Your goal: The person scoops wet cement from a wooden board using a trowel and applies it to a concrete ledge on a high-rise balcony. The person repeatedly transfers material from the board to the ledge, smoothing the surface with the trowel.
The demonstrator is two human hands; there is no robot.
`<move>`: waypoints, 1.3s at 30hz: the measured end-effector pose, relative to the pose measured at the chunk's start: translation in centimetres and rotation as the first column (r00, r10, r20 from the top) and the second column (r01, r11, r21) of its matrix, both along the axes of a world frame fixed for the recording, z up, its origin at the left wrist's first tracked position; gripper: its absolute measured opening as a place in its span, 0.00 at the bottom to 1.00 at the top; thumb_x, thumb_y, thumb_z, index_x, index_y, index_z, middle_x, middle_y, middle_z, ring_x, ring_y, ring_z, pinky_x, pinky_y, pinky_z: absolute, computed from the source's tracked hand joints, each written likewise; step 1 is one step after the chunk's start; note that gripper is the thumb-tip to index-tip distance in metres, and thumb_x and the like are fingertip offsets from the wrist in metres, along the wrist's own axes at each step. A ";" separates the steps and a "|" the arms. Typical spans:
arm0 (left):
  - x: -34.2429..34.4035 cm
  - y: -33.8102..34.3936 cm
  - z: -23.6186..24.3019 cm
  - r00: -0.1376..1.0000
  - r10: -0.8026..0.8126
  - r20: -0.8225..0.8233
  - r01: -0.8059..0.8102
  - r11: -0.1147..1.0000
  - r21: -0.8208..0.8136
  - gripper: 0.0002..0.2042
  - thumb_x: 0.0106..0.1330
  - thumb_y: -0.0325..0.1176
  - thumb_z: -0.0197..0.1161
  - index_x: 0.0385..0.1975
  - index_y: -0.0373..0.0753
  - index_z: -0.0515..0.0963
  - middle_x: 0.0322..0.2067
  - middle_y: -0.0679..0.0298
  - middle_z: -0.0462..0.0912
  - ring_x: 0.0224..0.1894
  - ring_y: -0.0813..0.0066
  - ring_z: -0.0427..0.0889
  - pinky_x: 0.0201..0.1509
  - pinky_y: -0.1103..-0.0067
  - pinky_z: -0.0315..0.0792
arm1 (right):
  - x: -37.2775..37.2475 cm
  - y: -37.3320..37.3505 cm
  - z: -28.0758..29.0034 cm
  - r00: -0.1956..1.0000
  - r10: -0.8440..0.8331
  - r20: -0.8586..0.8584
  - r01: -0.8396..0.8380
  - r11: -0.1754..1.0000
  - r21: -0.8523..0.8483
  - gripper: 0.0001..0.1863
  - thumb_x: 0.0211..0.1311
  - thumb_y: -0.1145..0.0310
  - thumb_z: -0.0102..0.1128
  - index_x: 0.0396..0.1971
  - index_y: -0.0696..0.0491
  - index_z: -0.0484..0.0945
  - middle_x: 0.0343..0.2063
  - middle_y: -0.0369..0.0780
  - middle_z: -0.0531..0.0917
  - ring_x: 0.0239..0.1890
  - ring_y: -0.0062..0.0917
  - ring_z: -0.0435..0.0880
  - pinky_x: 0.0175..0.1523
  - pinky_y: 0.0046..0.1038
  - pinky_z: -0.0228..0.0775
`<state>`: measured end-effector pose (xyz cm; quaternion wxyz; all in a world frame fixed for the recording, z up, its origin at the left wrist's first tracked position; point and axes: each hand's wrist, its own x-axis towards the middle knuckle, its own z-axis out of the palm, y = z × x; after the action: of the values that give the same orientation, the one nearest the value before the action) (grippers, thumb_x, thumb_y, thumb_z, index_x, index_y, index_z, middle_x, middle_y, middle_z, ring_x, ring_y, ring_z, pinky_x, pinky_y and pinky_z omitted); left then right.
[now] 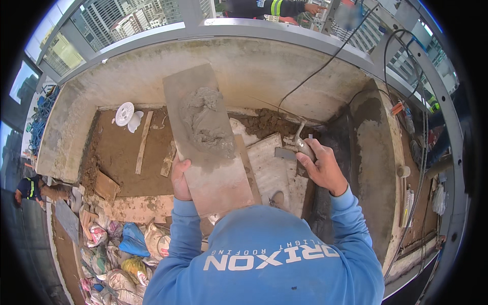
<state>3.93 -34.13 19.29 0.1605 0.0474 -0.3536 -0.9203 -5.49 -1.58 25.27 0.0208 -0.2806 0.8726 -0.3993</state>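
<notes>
My left hand (181, 180) grips the left edge of a flat rectangular board (218, 189), which is tilted away from me. A thick mound of wet grey mortar (206, 119) lies on its upper half, smeared toward the middle. To the right of the board, my right hand (324, 166) is closed around the handle of a trowel (300, 133). The trowel's curved neck points away from me, and its thin blade seems to be edge-on. A small grey flat piece (285, 153) shows beside the handle; I cannot tell whether it belongs to the trowel.
A concrete wall (244, 61) surrounds the trough, with dark wet coating (330, 152) at right. Wooden strips (144, 142) and a white disc (124, 114) lie on the dirt. Filled sacks (122, 254) are heaped at lower left. Cables (325, 63) hang at right. Other people stand beyond the rails.
</notes>
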 end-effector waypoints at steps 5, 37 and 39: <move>-1.9 -0.1 0.2 0.991 -0.136 -0.002 0.135 0.989 -0.065 0.34 0.57 0.34 0.57 0.67 0.30 0.60 0.56 0.50 0.74 0.54 0.57 0.79 0.57 0.66 0.76 | 3.9 1.4 1.0 0.996 -0.001 -0.092 -0.002 1.000 -0.031 0.18 0.67 0.64 0.62 0.49 0.62 0.78 0.32 0.52 0.83 0.31 0.49 0.82 0.36 0.38 0.74; -19.9 26.9 -8.2 0.846 -0.472 0.247 0.496 0.867 -0.041 0.33 0.59 0.35 0.57 0.67 0.31 0.61 0.59 0.50 0.72 0.56 0.56 0.77 0.59 0.63 0.75 | -10.5 29.2 -12.4 0.613 -0.652 -0.446 0.659 0.733 -0.165 0.20 0.54 0.59 0.73 0.42 0.54 0.79 0.32 0.39 0.81 0.28 0.36 0.83 0.29 0.33 0.75; -20.9 26.8 -9.0 0.843 -0.458 0.280 0.489 0.871 -0.045 0.33 0.60 0.35 0.56 0.66 0.31 0.61 0.59 0.50 0.73 0.56 0.55 0.77 0.59 0.63 0.75 | -10.3 31.3 -14.4 0.614 -0.685 -0.391 0.703 0.701 -0.124 0.20 0.54 0.59 0.73 0.41 0.54 0.80 0.32 0.39 0.81 0.28 0.36 0.83 0.30 0.33 0.75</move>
<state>-16.98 -7.33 10.29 -0.1174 0.0698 -0.4247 -0.8950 -15.83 29.71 10.85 -0.3119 0.0022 0.9047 -0.2901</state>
